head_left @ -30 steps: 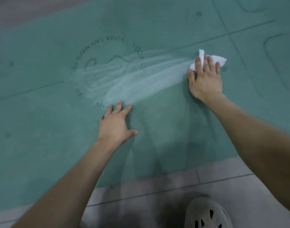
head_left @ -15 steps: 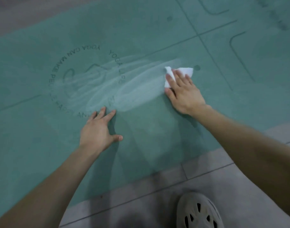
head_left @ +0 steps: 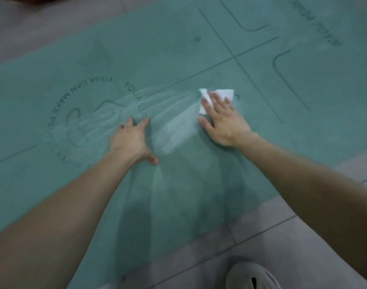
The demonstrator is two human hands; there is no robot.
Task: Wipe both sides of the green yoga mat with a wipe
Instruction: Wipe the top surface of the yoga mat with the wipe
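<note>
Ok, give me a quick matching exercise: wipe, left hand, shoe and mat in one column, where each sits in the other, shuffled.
1 wipe
2 left hand
3 shoe
4 yoga mat

A spread over the floor tiles
B on bare tile beside the mat
C pressed under fingers of the right hand
D flat on the mat by the circular lettering

Pairs: 1-C, 2-D, 3-B, 4-A
</note>
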